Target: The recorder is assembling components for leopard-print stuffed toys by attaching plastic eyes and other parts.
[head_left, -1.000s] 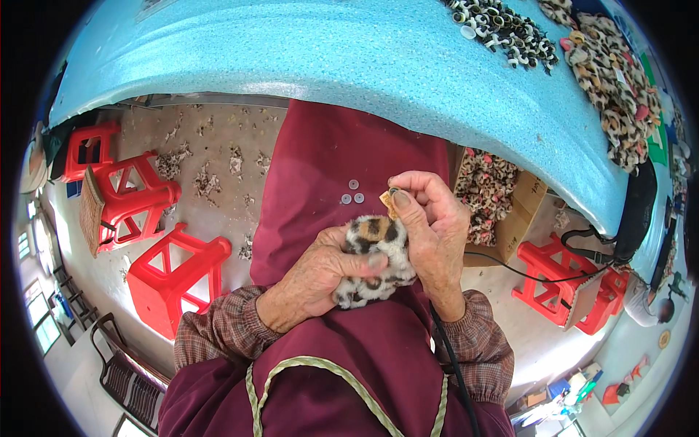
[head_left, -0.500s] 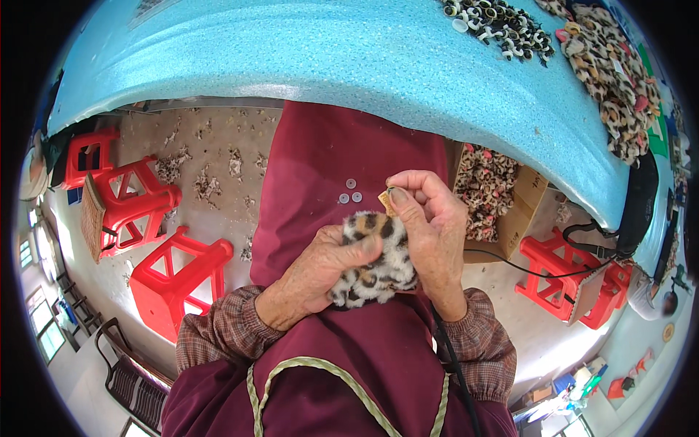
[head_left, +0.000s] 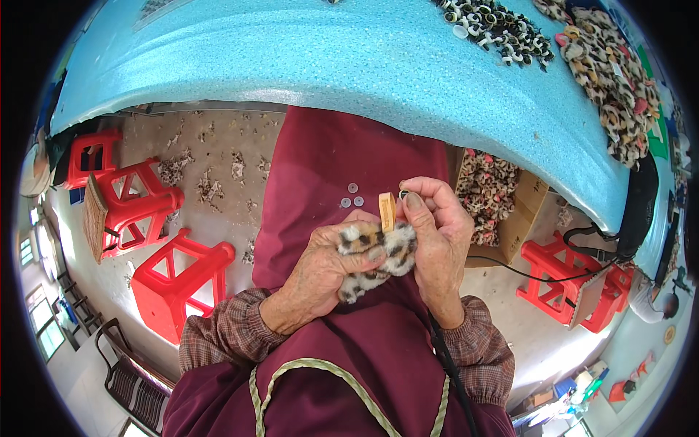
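My left hand [head_left: 317, 266] is closed around a spotted plush piece [head_left: 399, 256] in white, black and tan, above my lap. A tan fabric label [head_left: 387, 211] sticks up from the far edge of the plush. Between thumb and forefinger, my right hand [head_left: 443, 237] pinches a small dark round toy eye [head_left: 403, 194], just right of the label. The other right fingers curl beside the plush. Three translucent disc washers [head_left: 351, 198] lie on the maroon apron [head_left: 320, 175] beyond my hands.
A blue speckled table [head_left: 328, 65] curves across the far side, bearing a heap of black-and-white toy eyes [head_left: 499, 33] and piled plush pieces [head_left: 611, 80]. Below its right side stands a cardboard box [head_left: 524, 215] of plush. Red stools [head_left: 182, 280] flank me; scraps litter the floor.
My left hand has bunched and tipped the plush, so less of it shows. The label now stands free of my right fingers, which have shifted slightly right with the toy eye.
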`<action>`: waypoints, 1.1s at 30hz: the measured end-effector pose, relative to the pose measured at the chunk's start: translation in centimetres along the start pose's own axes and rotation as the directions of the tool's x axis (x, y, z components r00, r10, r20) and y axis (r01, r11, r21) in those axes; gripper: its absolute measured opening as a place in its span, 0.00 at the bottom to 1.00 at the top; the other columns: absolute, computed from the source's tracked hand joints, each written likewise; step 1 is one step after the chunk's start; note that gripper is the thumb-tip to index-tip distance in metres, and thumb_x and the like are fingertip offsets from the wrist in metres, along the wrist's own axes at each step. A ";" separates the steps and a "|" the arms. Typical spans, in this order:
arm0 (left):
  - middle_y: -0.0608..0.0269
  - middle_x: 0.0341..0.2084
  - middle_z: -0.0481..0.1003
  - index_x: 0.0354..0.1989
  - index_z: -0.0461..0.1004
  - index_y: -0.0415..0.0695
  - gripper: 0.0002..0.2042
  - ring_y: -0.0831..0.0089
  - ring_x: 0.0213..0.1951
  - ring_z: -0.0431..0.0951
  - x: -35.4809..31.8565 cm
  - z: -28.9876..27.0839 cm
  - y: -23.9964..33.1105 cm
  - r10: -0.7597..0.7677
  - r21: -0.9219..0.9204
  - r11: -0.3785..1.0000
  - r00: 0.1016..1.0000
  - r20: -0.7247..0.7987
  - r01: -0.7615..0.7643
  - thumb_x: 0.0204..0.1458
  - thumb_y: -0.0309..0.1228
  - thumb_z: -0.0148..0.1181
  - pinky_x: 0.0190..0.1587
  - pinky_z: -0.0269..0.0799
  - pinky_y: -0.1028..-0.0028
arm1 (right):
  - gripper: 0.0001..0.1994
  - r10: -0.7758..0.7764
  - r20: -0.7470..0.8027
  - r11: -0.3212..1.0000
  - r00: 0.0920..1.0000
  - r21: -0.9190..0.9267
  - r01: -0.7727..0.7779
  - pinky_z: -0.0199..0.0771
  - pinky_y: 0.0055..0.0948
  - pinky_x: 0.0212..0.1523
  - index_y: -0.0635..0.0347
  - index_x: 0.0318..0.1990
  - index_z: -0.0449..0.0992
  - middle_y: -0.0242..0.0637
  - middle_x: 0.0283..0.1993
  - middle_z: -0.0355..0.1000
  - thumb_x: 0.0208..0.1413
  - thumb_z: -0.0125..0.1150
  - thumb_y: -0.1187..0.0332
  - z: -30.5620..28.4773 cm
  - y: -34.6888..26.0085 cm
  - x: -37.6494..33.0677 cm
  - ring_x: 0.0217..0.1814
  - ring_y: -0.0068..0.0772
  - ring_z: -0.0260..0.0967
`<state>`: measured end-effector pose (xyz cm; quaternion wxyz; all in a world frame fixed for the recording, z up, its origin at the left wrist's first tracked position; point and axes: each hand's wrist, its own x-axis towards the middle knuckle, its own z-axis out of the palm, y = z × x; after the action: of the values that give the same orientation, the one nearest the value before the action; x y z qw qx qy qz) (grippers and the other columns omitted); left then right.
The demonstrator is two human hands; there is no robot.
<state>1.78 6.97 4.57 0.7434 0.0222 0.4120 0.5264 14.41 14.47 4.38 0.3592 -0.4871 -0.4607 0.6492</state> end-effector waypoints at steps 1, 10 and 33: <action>0.71 0.31 0.73 0.38 0.74 0.38 0.09 0.81 0.35 0.74 0.0 0.1 0.0 -0.005 -0.012 1.000 1.000 -0.012 0.005 0.49 0.24 0.63 0.39 0.72 0.80 | 0.06 -0.046 -0.029 0.998 0.999 -0.036 0.045 0.65 0.15 0.33 0.65 0.41 0.72 0.27 0.29 0.70 0.58 0.54 0.73 0.1 0.0 -0.1 0.30 0.14 0.64; 0.67 0.32 0.75 0.43 0.72 0.39 0.12 0.80 0.33 0.75 -0.7 0.4 0.3 -0.111 -0.046 0.993 0.993 -0.035 0.109 0.54 0.32 0.59 0.38 0.73 0.78 | 0.05 -0.167 -0.025 0.950 0.986 -0.270 0.155 0.67 0.15 0.29 0.65 0.40 0.73 0.28 0.30 0.70 0.58 0.54 0.75 -0.6 1.6 0.6 0.30 0.14 0.66; 0.62 0.33 0.77 0.42 0.72 0.37 0.12 0.76 0.33 0.78 -0.2 0.5 0.3 -0.140 -0.076 0.988 0.986 -0.088 0.133 0.55 0.32 0.57 0.38 0.76 0.75 | 0.06 -0.216 -0.009 0.940 0.976 -0.273 0.206 0.65 0.13 0.27 0.64 0.41 0.73 0.29 0.30 0.71 0.57 0.55 0.76 -0.5 2.7 1.3 0.27 0.12 0.64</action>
<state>1.83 7.18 5.20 0.7581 -0.0566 0.4279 0.4890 14.53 14.93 1.43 0.3657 -0.4921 -0.5875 0.5282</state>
